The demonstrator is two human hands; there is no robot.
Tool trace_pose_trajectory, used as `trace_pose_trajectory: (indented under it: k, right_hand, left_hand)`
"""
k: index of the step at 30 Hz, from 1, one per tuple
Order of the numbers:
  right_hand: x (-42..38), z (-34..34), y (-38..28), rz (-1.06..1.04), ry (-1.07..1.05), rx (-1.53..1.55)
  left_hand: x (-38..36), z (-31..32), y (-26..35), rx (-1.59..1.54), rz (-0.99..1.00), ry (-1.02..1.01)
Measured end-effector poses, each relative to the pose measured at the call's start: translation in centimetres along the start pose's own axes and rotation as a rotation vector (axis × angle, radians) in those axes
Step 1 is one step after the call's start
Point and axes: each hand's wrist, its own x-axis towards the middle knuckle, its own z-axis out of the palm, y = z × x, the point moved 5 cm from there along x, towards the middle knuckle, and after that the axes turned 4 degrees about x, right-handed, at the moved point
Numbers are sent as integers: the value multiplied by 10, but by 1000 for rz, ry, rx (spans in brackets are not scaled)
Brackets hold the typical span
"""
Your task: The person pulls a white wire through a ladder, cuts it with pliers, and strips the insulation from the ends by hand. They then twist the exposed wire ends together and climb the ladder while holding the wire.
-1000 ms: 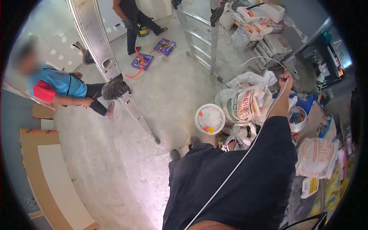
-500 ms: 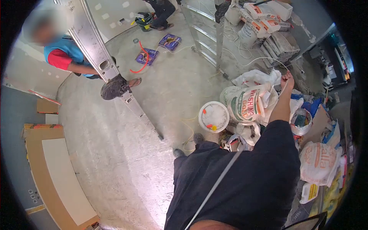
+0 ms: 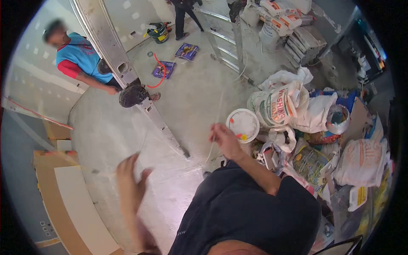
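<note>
My left hand [image 3: 131, 182] is raised over the floor at lower left, thumb and fingers apart, slightly blurred, with nothing in it. In front of my body, my right hand [image 3: 224, 139] has its fingers curled together around a thin pale cord [image 3: 211, 149], part of which hangs below them. Just beside the right hand stands a white bucket [image 3: 248, 123] with pale contents and small orange and yellow pieces. A white sack with red and green print [image 3: 276, 107] stands right of the bucket.
A metal ladder [image 3: 117, 55] slants down from the top left, near a person in a blue vest [image 3: 87, 59]. Another ladder [image 3: 223, 40] and a second person's legs [image 3: 182, 19] are at the top. Sacks and rubbish [image 3: 314, 161] lie at right; boards [image 3: 76, 204] lean at left.
My right hand has moved from beyond the sacks to the front of my body, with the cord. My left hand has come into view. The person in the vest stands more upright.
</note>
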Motion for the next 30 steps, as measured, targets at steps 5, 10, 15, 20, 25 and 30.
trace_pose_trajectory:
  k: [5, 10, 15, 20, 25, 30]
  right_hand:
    - [-25, 55, 44, -72, -46, -106]
    - [-23, 45, 26, -196, 64, -322]
    - [-6, 44, 9, -217, -48, -231]
    - [20, 36, -6, -153, -143, -320]
    - [72, -22, -30, 75, -310, -184]
    - [174, -93, -104, 28, -92, 736]
  left_hand:
    - [60, 110, 69, -128, 217, -8]
    - [79, 117, 103, -224, 275, -55]
    - [112, 133, 111, -186, 166, -172]
    - [129, 139, 120, -251, 115, -147]
    - [133, 136, 125, -253, 125, -63]
    - [125, 112, 123, -333, 67, -241]
